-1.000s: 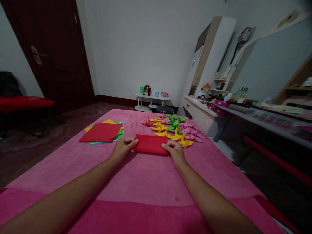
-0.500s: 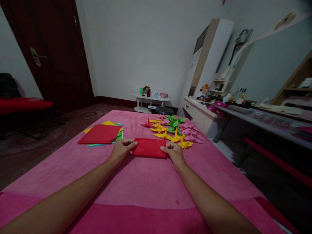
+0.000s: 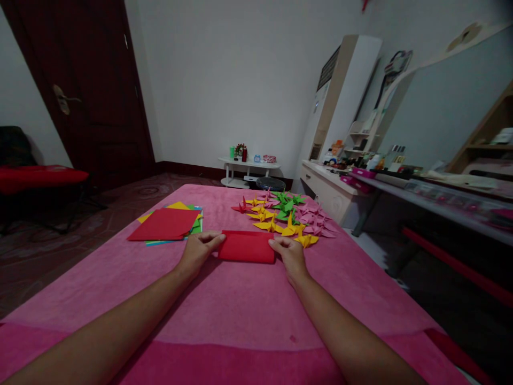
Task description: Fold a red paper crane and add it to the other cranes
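A red sheet of origami paper [image 3: 246, 247], folded over into a wide rectangle, is held at its two ends just above or on the pink cloth. My left hand [image 3: 199, 251] pinches its left edge between thumb and fingers. At the opposite edge my right hand [image 3: 289, 256] grips the paper the same way, its thumb near the upper right corner. Beyond my right hand stand several folded paper cranes: yellow ones [image 3: 292, 229], green ones [image 3: 285, 203], pink ones [image 3: 315, 219] and a red one [image 3: 242, 205].
Left of my hands lies a stack of coloured paper sheets [image 3: 166, 224], red on top. The pink cloth [image 3: 224, 310] covers the table. A dressing table [image 3: 441, 200] with cosmetics stands at the right, and a small white table [image 3: 250, 163] by the far wall.
The view has tilted slightly, so things sit a little lower. My right thumb has shifted slightly up along the paper's right edge. Both hands keep their hold.
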{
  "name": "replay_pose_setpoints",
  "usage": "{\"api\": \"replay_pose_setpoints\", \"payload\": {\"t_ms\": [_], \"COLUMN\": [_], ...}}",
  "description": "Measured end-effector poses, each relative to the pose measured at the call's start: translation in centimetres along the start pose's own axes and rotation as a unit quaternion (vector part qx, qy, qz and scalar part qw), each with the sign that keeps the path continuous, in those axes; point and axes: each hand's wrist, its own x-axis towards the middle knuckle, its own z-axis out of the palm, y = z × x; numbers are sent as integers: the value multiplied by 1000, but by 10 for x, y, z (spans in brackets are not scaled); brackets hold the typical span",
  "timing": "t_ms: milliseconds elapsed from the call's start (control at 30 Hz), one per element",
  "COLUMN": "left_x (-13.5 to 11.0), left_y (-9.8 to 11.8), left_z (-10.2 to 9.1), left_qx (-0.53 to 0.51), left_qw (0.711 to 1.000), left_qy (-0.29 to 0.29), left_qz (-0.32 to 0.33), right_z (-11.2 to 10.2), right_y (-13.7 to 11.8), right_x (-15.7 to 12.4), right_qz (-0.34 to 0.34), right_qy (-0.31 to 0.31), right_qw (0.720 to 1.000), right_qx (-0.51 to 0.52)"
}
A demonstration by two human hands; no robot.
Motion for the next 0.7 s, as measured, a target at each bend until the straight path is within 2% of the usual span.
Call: {"api": "replay_pose_setpoints", "payload": {"t_ms": [300, 700], "left_x": [4, 1], "left_y": [-10, -5], "left_z": [-4, 0], "left_qx": [-11, -3], "left_qw": [999, 999], "left_qy": [32, 46], "left_qz": [-8, 14], "right_z": [3, 6], "right_y": [-4, -7], "right_x": [-2, -4], "right_qz": [-15, -34], "right_qy": [45, 49], "right_qw": [999, 998], "right_qx": [17, 11]}}
